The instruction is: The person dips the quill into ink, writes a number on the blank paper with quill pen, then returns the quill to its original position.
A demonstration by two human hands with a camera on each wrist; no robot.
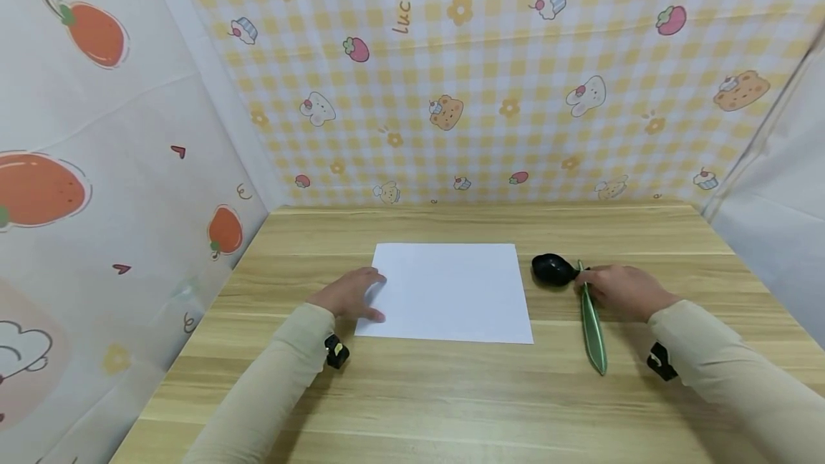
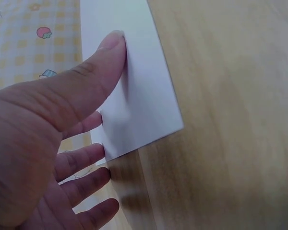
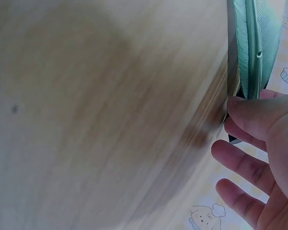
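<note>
A white sheet of paper [image 1: 451, 292] lies flat on the wooden table in front of the person. The left hand [image 1: 350, 294] is at its left edge, thumb resting on the sheet and the other fingers spread along the side, as the left wrist view also shows. Off to the right, the right hand [image 1: 625, 291] pinches a long, slim, green leaf-shaped thing [image 1: 591, 331] near its far end, between thumb and index finger. A glossy black egg-shaped thing [image 1: 552, 270] has its narrow neck right at those fingertips. Whether the pinch takes in this neck too, I cannot tell.
The wooden table [image 1: 445, 407] runs back to a yellow checked cloth [image 1: 483, 92] hung behind it. White cloth with printed fruit [image 1: 97, 106] hangs at the left, and plain white cloth [image 1: 780, 170] at the right. A small black device sits on each wrist.
</note>
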